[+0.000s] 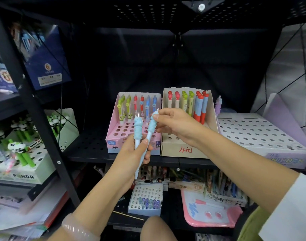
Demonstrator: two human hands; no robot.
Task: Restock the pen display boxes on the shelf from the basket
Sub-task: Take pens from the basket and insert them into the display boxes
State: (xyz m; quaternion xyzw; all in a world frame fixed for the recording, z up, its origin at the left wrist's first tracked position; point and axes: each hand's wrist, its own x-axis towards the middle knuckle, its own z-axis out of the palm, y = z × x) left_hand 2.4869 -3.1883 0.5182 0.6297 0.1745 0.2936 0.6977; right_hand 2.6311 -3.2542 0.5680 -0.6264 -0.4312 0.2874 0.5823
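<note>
Left hand [133, 150]: fingers and thumb curled round the lower barrels of two light blue pens, held upright in front of the shelf [89, 153].
Right hand [173, 122]: thumb and fingertips pinch the top of the right blue pen [150, 126], which leans just beside the left blue pen [137, 131].
Pink display box [114, 134]: on the shelf behind the hands, pens in its back rows, front holes open.
Beige display box [183, 150]: touching the pink one's right side, pens at the back.
Lilac display box [263, 134]: further right, one purple pen [218, 105] at its back left.
Basket: not visible.
</note>
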